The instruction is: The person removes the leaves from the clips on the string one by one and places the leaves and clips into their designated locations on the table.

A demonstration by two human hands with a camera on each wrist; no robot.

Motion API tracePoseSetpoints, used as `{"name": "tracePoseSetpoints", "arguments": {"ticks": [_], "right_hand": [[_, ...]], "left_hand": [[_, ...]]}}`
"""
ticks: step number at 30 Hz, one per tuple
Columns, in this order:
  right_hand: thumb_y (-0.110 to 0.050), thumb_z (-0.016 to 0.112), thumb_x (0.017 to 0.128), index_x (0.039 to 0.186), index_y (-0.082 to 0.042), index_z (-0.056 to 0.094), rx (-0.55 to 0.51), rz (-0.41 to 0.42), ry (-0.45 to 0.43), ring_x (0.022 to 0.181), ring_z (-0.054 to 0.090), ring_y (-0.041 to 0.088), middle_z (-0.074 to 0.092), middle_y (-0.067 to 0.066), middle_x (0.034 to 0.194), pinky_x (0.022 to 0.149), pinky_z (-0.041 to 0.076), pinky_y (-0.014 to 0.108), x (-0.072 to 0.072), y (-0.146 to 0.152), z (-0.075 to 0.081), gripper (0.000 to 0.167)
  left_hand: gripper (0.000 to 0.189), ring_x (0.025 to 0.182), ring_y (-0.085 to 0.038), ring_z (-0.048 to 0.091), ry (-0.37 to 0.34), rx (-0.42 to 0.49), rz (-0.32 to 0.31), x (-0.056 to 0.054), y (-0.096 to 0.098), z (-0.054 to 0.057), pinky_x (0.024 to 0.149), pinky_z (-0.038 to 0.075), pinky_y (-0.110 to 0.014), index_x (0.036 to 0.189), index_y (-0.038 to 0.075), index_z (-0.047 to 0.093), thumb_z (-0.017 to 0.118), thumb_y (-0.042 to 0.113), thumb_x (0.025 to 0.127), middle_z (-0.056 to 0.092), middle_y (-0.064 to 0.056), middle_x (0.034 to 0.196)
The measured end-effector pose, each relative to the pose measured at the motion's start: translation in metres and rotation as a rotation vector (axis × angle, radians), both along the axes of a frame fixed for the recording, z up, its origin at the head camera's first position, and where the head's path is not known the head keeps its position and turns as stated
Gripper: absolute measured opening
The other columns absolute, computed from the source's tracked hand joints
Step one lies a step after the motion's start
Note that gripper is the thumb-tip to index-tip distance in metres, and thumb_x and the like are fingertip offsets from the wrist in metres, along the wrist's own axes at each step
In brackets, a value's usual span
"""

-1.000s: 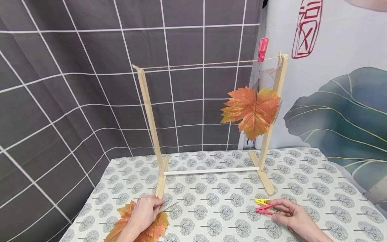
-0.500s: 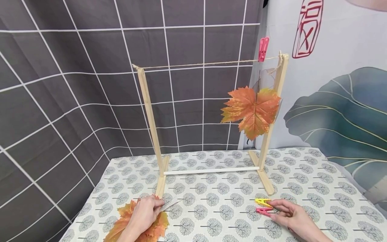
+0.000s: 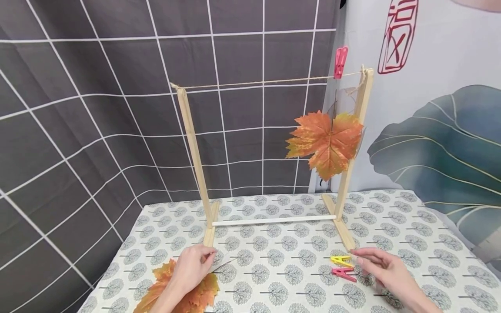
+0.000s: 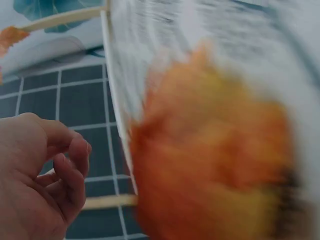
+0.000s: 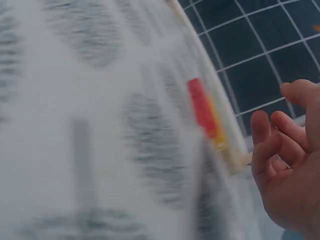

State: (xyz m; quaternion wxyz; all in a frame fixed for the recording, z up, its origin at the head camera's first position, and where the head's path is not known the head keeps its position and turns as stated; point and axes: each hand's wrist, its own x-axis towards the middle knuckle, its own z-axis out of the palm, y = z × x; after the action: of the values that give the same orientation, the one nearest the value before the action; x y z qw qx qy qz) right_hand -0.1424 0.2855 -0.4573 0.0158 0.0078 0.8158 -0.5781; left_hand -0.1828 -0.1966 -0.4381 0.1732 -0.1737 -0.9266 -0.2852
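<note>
L hand [image 3: 192, 268], lower left of head view, is over orange maple leaves [image 3: 204, 292] on the tree-print tablecloth [image 3: 274, 278], fingers loosely bent w/ thumb & index tips close, nothing held. R hand [image 3: 387, 270], lower right, also grips nothing, fingers relaxed, just right of a yellow clothespin [image 3: 340, 261] & a pink clothespin [image 3: 344, 274] lying side by side. Upper right, a 2nd pink clothespin [image 3: 340, 63] sits on the twine [image 3: 258, 82] of the wooden stand [image 3: 194, 150], w/ a single maple leaf [image 3: 328, 141] hanging under it.
</note>
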Motion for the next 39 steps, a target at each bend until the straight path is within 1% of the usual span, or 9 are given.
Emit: {"name": "tracePoseSetpoints", "arguments": {"ticks": [7, 13, 16, 17, 22, 25, 29, 34, 39], "right_hand": [[-0.009, 0.060, 0.100, 0.118, -0.005, 0.067, 0.103, 0.076, 0.294, 0.051, 0.049, 0.013, 0.070, 0.001, 0.091, 0.041, 0.043, 0.028, -0.018, 0.007, 0.042, 0.020], [-0.009, 0.061, 0.099, 0.118, -0.007, 0.068, 0.229, 0.110, 0.467, 0.073, 0.062, 0.014, 0.072, -0.004, 0.094, 0.047, 0.047, 0.029, -0.034, 0.005, 0.105, 0.020], [-0.006, 0.062, 0.098, 0.117, -0.006, 0.068, 0.273, 0.129, 0.545, 0.073, 0.062, 0.013, 0.072, -0.004, 0.093, 0.048, 0.046, 0.028, -0.041, 0.003, 0.136, 0.020], [-0.006, 0.063, 0.098, 0.117, -0.006, 0.069, 0.287, 0.131, 0.567, 0.073, 0.062, 0.012, 0.072, -0.005, 0.094, 0.046, 0.045, 0.028, -0.044, 0.002, 0.146, 0.020], [-0.008, 0.065, 0.097, 0.116, -0.007, 0.070, 0.334, 0.094, 0.623, 0.074, 0.063, 0.012, 0.072, -0.010, 0.098, 0.049, 0.045, 0.026, -0.056, -0.004, 0.192, 0.019], [-0.010, 0.066, 0.097, 0.114, -0.008, 0.071, 0.345, 0.043, 0.645, 0.076, 0.064, 0.010, 0.072, -0.011, 0.097, 0.052, 0.046, 0.025, -0.061, -0.009, 0.216, 0.018], [-0.011, 0.067, 0.096, 0.112, -0.006, 0.071, 0.345, 0.011, 0.708, 0.075, 0.065, 0.008, 0.073, -0.010, 0.096, 0.052, 0.045, 0.022, -0.066, -0.016, 0.244, 0.017], [-0.014, 0.066, 0.096, 0.111, -0.005, 0.072, 0.349, -0.009, 0.752, 0.076, 0.066, 0.006, 0.075, -0.002, 0.096, 0.058, 0.048, 0.016, -0.073, -0.022, 0.272, 0.018], [-0.017, 0.066, 0.096, 0.112, -0.008, 0.072, 0.354, -0.032, 0.740, 0.076, 0.065, 0.005, 0.073, -0.013, 0.095, 0.055, 0.046, 0.016, -0.078, -0.021, 0.293, 0.019]], "left_hand": [[0.010, 0.046, 0.000, 0.045, -0.020, 0.135, -0.123, -0.015, 0.034, 0.038, 0.039, 0.041, -0.021, 0.097, 0.003, 0.077, 0.071, 0.002, 0.088, 0.071, -0.003, 0.082], [0.011, 0.050, -0.001, 0.051, 0.074, 0.179, -0.217, -0.036, 0.073, 0.086, 0.050, 0.047, -0.023, 0.098, 0.006, 0.077, 0.071, 0.006, 0.089, 0.074, -0.002, 0.086], [0.011, 0.050, -0.002, 0.053, 0.134, 0.219, -0.277, -0.047, 0.093, 0.111, 0.051, 0.049, -0.023, 0.098, 0.006, 0.077, 0.070, 0.007, 0.090, 0.073, 0.000, 0.083], [0.011, 0.051, -0.002, 0.054, 0.157, 0.238, -0.296, -0.050, 0.100, 0.119, 0.047, 0.049, -0.024, 0.098, 0.006, 0.077, 0.070, 0.006, 0.090, 0.073, 0.000, 0.083], [0.009, 0.051, -0.004, 0.058, 0.262, 0.328, -0.353, -0.063, 0.135, 0.157, 0.049, 0.050, -0.023, 0.095, 0.004, 0.077, 0.069, 0.006, 0.090, 0.072, -0.001, 0.078], [0.009, 0.048, -0.004, 0.059, 0.271, 0.387, -0.370, -0.068, 0.152, 0.176, 0.044, 0.048, -0.024, 0.094, 0.003, 0.076, 0.069, 0.006, 0.090, 0.071, -0.001, 0.076], [0.009, 0.048, -0.004, 0.061, 0.266, 0.457, -0.380, -0.074, 0.171, 0.196, 0.043, 0.048, -0.024, 0.094, 0.002, 0.075, 0.069, 0.007, 0.090, 0.072, -0.001, 0.077], [0.011, 0.049, -0.005, 0.062, 0.264, 0.503, -0.376, -0.081, 0.189, 0.213, 0.043, 0.045, -0.024, 0.098, 0.001, 0.074, 0.068, 0.008, 0.091, 0.072, -0.001, 0.080], [0.012, 0.050, -0.005, 0.064, 0.254, 0.548, -0.376, -0.086, 0.206, 0.226, 0.043, 0.047, -0.023, 0.100, 0.001, 0.073, 0.068, 0.007, 0.091, 0.072, -0.003, 0.081]]}}
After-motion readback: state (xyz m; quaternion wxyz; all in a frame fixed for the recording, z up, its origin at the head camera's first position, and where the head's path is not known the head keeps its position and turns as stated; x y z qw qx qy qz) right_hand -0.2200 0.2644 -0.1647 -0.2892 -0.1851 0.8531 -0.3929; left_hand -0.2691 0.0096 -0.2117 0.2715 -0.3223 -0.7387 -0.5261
